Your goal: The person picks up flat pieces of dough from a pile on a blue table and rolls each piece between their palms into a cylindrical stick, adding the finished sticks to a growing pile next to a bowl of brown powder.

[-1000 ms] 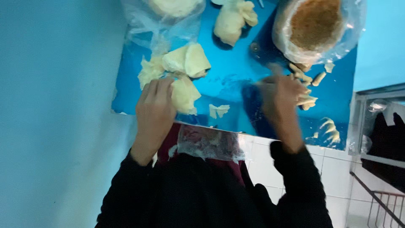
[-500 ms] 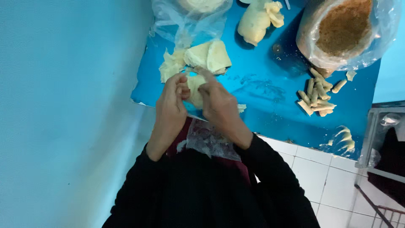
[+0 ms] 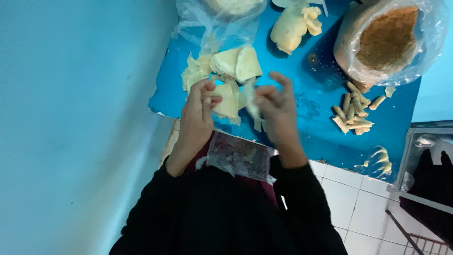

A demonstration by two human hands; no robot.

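Two bare hands meet over the near edge of a bright blue tabletop [image 3: 302,137]. The left hand [image 3: 197,115] pinches the corner of a thin pale yellow dough sheet [image 3: 226,100] between thumb and fingertips. The right hand [image 3: 276,111] has its fingers loosely curled about a blurred pale strip of the same dough [image 3: 252,105]; how firmly it grips cannot be told. Just beyond the hands lies a heap of folded pale dough pieces [image 3: 231,66]. Farther off, a crumpled clear plastic bag [image 3: 214,23] holds more pale dough. To its right rests a lumpy cream dough mass [image 3: 292,26]. At far right, an open clear plastic bag [image 3: 394,40] is filled with brown crumbs. Near it lie small rolled pale sticks [image 3: 354,111], and a few more [image 3: 380,160] at the table's near right edge.
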